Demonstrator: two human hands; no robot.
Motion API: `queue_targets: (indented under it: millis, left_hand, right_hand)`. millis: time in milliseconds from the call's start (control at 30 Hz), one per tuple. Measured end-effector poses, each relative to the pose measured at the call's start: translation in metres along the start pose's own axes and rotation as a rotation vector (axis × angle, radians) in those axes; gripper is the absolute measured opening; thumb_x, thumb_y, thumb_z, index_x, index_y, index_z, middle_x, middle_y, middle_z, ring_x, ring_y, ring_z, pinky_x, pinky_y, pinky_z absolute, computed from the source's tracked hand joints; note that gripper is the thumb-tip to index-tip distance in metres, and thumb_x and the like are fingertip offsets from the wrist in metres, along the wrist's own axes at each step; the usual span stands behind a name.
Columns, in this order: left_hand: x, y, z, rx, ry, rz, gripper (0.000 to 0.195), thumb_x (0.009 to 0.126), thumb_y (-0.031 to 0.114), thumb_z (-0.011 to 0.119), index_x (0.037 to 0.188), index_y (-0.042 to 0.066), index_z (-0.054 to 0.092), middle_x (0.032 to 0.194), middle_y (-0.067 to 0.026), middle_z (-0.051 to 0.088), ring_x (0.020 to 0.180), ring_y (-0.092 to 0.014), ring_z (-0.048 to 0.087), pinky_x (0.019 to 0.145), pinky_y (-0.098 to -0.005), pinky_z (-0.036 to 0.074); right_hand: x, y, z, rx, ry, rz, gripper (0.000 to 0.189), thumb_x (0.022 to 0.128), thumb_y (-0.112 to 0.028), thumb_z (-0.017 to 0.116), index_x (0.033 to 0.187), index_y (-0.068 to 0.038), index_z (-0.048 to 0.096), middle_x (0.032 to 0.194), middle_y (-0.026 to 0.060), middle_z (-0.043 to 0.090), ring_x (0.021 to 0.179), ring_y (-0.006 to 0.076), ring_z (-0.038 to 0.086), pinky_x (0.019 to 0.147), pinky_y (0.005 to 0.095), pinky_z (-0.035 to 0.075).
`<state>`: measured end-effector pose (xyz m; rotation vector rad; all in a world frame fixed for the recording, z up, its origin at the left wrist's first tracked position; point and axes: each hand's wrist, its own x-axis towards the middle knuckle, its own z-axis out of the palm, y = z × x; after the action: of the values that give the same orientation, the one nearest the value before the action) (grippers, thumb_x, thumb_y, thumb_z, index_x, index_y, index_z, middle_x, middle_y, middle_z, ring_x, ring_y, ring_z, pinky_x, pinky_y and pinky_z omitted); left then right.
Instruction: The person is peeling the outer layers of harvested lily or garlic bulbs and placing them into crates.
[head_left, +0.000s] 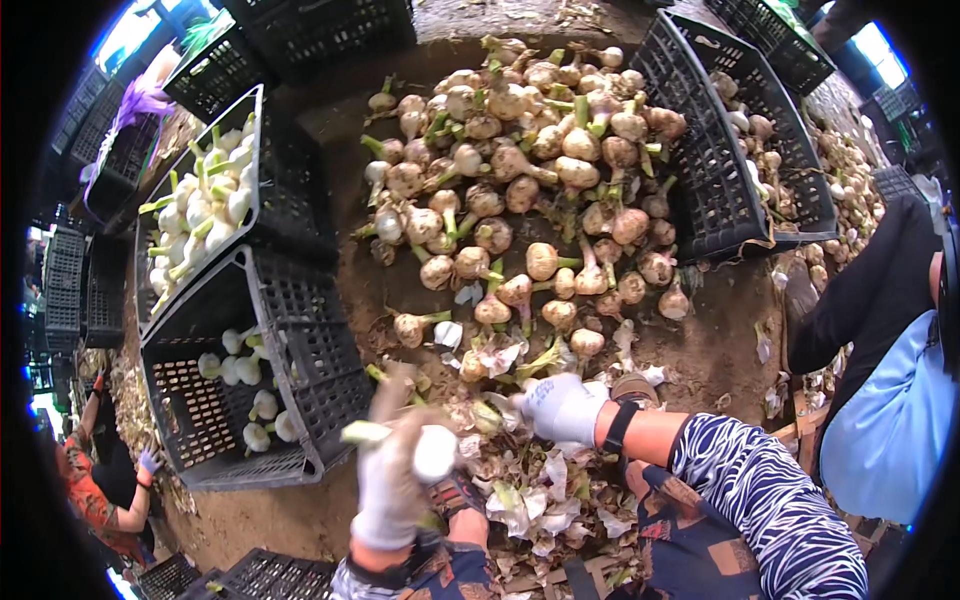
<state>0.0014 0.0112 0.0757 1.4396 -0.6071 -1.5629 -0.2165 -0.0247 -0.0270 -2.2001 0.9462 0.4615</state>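
My left hand (386, 480), in a pale work glove and blurred by motion, holds a peeled white garlic bulb (435, 452) with a short green stem. It is beside the near corner of a black plastic crate (311, 382), which has several clean white bulbs (247, 367) inside. My right hand (559, 409), gloved with a dark band at the wrist, is over garlic peelings (540, 495) between my legs. Its fingers are curled and partly hidden, so I cannot tell whether they grip anything. Ahead of both hands, a heap of unpeeled garlic bulbs (517, 165) covers the soil floor.
Another crate (259, 165) at left is filled with peeled garlic (202, 202). A tipped crate (712, 150) at right contains unpeeled bulbs. A person in light blue (885, 427) sits close on the right. Another person (112, 480) works at far left. Stacked crates (322, 30) stand behind.
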Motion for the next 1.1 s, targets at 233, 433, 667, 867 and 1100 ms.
queue_targets:
  millis: [233,433,667,867,1100]
  left_hand:
    - [-0.005,0.088,-0.094,1.135,1.003,0.889,0.067,0.094,0.008,0.059,0.153,0.009,0.027,0.150,-0.0208,0.034,0.136,-0.027,0.039,0.111,-0.0371,0.037]
    - [0.009,0.063,-0.059,0.722,0.562,1.065,0.048,0.099,0.017,0.054,0.143,0.003,0.043,0.146,-0.0206,0.040,0.126,-0.025,0.051,0.105,-0.0391,0.044]
    - [0.038,-0.010,0.020,0.064,-0.113,-0.002,0.047,0.092,0.015,0.064,0.135,0.003,0.050,0.115,-0.0111,0.057,0.090,-0.019,0.068,0.074,-0.0268,0.057]
    - [0.043,-0.067,0.034,-0.225,-0.262,-0.095,0.068,0.091,0.026,0.070,0.145,0.005,0.035,0.120,-0.0045,0.059,0.100,-0.015,0.064,0.082,-0.0300,0.055]
    - [0.030,-0.051,0.030,0.469,-0.078,0.453,0.063,0.078,0.011,0.078,0.132,-0.001,0.049,0.117,-0.0109,0.059,0.106,-0.018,0.059,0.094,-0.0292,0.048]
  right_hand:
    - [-0.012,0.065,-0.036,-0.015,0.499,0.388,0.058,0.066,-0.007,0.067,0.124,-0.016,0.059,0.112,0.0137,0.058,0.106,0.0314,0.058,0.085,0.0417,0.049]
    - [0.008,0.126,-0.046,-0.427,0.632,0.437,0.033,0.078,-0.014,0.060,0.110,-0.015,0.068,0.118,0.0117,0.060,0.112,0.0302,0.055,0.093,0.0428,0.041]
    - [-0.009,0.099,-0.040,0.976,0.772,0.346,0.033,0.086,-0.005,0.066,0.120,-0.005,0.063,0.103,0.0088,0.068,0.098,0.0221,0.065,0.084,0.0314,0.051]
    - [-0.029,-0.015,-0.054,0.652,0.652,-0.160,0.042,0.087,-0.005,0.066,0.128,-0.004,0.058,0.124,0.0090,0.060,0.110,0.0171,0.058,0.093,0.0314,0.049]
    - [-0.028,-0.002,-0.075,1.601,0.316,0.159,0.040,0.089,-0.031,0.073,0.114,-0.001,0.062,0.095,0.0015,0.066,0.078,0.0057,0.060,0.063,0.0213,0.047]
